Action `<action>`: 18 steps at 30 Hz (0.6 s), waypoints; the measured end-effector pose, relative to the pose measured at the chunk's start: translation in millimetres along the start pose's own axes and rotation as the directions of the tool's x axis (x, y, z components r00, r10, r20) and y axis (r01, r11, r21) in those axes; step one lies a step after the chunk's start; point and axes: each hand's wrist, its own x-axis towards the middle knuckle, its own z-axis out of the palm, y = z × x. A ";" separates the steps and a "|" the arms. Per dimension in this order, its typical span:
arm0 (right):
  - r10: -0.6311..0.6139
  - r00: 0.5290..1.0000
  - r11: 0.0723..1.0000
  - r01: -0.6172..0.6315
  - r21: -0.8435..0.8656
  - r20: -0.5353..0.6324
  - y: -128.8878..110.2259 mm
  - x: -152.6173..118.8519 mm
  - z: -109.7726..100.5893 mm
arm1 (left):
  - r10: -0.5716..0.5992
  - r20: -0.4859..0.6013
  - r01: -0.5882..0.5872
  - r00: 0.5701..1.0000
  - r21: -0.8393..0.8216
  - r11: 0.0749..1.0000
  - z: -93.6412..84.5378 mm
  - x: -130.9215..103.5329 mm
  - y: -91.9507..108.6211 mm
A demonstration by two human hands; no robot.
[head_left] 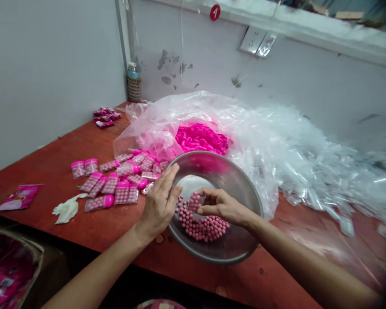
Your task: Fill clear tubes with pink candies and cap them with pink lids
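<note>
Bowl taken as landmark; it sits on the red worktop, metal, wide, its rim facing up toward you. Pink beads lie loose in its near-left part; the far side of the inner wall is bare and shows a pink reflection.

Your right hand is inside the bowl's outline, closed in a pinch: thumb and fingers hold a small clear jar with beads in it, over the loose beads. Whether the jar touches them, cannot tell.

Your left hand is at the bowl's left rim, wide, gripping nothing: fingers extended and close together, thumb spread toward the jar. Contact with the rim is partly hidden.

Left of the bowl: a cluster of filled jars with pink caps, most lying down, two upright at the cluster's left edge. Beyond these, a white scrap and a pink packet near the worktop's front edge.

Behind the bowl: a heap of loose caps in a clear bag. Far left of the bowl, small dark-pink sachets; near the wall corner, a bottle in a woven holder.

Right of the bowl: a broad pile of clear empties. Low at far left, below worktop level: an open box of pink packs.
</note>
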 end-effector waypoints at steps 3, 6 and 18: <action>-0.049 0.995 0.997 0.053 0.053 -0.086 -7.6 -13.0 -3.2 | -0.125 0.176 0.161 0.976 -0.202 0.966 4.1 3.1 15.5; -0.091 0.983 0.992 0.104 0.074 -0.157 -11.5 -21.3 -4.1 | -0.217 0.380 0.361 0.899 -0.365 0.858 15.5 5.8 27.0; -0.175 0.954 0.889 0.047 -0.455 -0.244 -3.7 -33.7 -39.1 | -0.293 0.530 0.596 0.796 -0.604 0.528 32.7 8.5 29.9</action>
